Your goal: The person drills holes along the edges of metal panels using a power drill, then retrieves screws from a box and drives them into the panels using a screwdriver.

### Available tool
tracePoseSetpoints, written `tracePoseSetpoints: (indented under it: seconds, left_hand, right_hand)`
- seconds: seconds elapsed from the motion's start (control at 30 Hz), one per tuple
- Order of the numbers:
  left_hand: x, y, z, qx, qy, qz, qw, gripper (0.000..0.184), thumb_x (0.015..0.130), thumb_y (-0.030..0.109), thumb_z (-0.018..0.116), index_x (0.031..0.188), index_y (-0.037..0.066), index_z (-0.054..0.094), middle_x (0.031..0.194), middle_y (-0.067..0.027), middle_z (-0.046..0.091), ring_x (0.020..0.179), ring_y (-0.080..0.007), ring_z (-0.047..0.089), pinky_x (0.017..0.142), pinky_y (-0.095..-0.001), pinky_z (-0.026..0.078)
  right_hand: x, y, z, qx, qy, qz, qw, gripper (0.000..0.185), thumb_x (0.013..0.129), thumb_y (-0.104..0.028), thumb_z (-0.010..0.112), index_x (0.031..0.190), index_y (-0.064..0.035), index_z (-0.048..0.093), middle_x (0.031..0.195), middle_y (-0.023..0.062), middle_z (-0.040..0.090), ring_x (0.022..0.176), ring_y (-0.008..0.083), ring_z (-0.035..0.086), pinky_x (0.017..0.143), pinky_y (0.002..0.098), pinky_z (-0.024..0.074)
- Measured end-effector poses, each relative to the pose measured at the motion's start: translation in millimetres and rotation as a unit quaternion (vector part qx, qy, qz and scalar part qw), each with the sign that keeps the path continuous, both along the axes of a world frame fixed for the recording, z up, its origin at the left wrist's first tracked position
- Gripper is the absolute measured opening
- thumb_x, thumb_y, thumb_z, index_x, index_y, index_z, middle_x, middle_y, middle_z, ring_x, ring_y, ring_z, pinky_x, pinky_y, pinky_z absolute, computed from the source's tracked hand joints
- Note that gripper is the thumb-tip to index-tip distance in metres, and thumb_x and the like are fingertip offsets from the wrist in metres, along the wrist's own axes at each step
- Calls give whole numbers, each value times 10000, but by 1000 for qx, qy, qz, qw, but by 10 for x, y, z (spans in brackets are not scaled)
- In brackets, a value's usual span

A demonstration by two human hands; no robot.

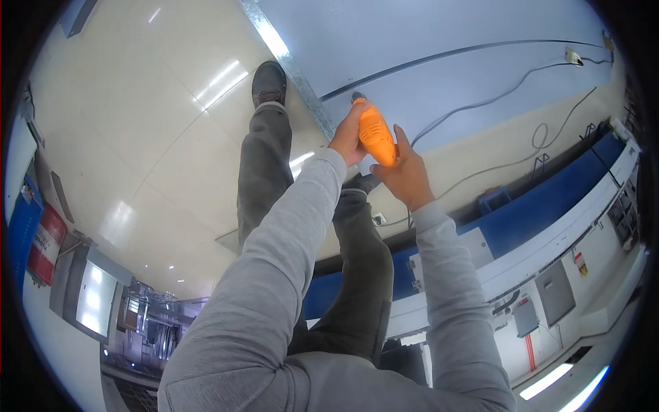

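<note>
An orange power drill is held out over the floor, its dark chuck pointing away from me. My left hand is closed around the drill's left side; the fingers beneath are mostly hidden. At the rear end of the drill, my right hand has its thumb on one side and its fingers on the other, holding the tool there. A grey cord runs across the grey-blue panel close to the drill.
Beside my shoe is the panel's metal edge. Tiled floor spreads to the left. To the right, another cable lies loose near a long blue bench side. A red-and-white container stands at far left.
</note>
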State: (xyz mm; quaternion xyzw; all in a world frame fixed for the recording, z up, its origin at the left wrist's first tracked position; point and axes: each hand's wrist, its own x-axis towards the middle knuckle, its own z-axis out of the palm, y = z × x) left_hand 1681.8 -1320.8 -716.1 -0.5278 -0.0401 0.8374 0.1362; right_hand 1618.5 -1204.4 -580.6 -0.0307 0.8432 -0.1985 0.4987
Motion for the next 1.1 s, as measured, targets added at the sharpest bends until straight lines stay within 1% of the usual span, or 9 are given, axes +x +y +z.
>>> tracePoseSetpoints:
  seconds: [0.03, 0.23, 0.33, 0.73, 0.83, 0.93, 1.03, 1.07, 1.1]
  left_hand:
    - [13, 4, -1, 0, -2, -2, 1000, 455, 920, 460, 781, 1159, 112, 611, 1039, -88, 677, 960, -255, 694, 930, -434, 582]
    - [22, 35, -49, 6, 0, 15, 1000, 461, 929, 461, 776, 1171, 107, 608, 1058, -90, 675, 967, -254, 695, 925, -434, 588]
    - [33, 64, -92, -8, -4, 10, 1000, 459, 934, 463, 769, 1171, 105, 608, 1053, -90, 675, 968, -256, 696, 921, -436, 591]
    - [61, 37, 16, -10, 13, -2, 1000, 479, 942, 468, 755, 1202, 99, 595, 1085, -104, 677, 995, -262, 694, 950, -433, 579]
    - [88, 50, 82, -10, 18, -3, 1000, 474, 950, 468, 744, 1205, 98, 594, 1099, -108, 679, 1005, -263, 695, 948, -431, 581]
    - [124, 107, 175, -12, 42, -14, 999, 484, 960, 477, 732, 1218, 91, 596, 1087, -107, 682, 993, -262, 699, 946, -426, 583]
    - [97, 84, 354, -24, 50, -41, 998, 513, 964, 490, 726, 1227, 69, 600, 1081, -107, 693, 990, -256, 708, 928, -409, 587]
    - [61, 75, 408, -31, 46, -39, 998, 520, 963, 494, 727, 1230, 66, 602, 1076, -102, 697, 987, -248, 711, 921, -400, 588]
    - [32, 75, 437, -40, 40, -37, 998, 528, 962, 499, 728, 1234, 63, 604, 1070, -97, 701, 984, -240, 714, 914, -392, 588]
  right_hand:
    - [-24, -18, 32, 5, -52, -41, 998, 948, 790, -226, 793, 1608, 7, 374, 1228, 224, 727, 1141, 406, 704, 993, 461, 541]
    - [4, -49, -69, 77, -16, 44, 996, 795, 795, -165, 700, 1547, -119, 450, 1134, 248, 741, 1101, 483, 691, 941, 508, 540]
    - [63, 8, -95, 54, -1, 31, 998, 736, 792, -133, 662, 1503, -165, 475, 1123, 272, 727, 1088, 514, 674, 917, 525, 542]
    - [37, -6, 57, 30, -5, 34, 999, 737, 793, -153, 686, 1499, -170, 472, 1114, 284, 724, 1090, 513, 672, 905, 521, 547]
    - [37, 28, 125, 38, -2, 64, 997, 708, 865, -239, 740, 1515, -136, 478, 1143, 216, 746, 1054, 452, 717, 892, 496, 562]
    - [34, 179, 172, -118, -70, -85, 987, 867, 915, -460, 787, 1579, -18, 447, 1229, 208, 732, 1111, 294, 721, 958, 400, 554]
    - [-182, 211, 412, -83, -256, -262, 927, 895, 937, -553, 791, 1577, -16, 469, 1288, 138, 682, 1146, 171, 652, 972, 331, 530]
    - [-208, 258, 396, -84, -265, -253, 927, 912, 941, -532, 801, 1601, -20, 436, 1261, 121, 682, 1126, 124, 646, 951, 306, 535]
    - [-177, 269, 367, -91, -221, -246, 940, 944, 924, -530, 816, 1608, -15, 419, 1266, 135, 682, 1142, 157, 655, 953, 321, 540]
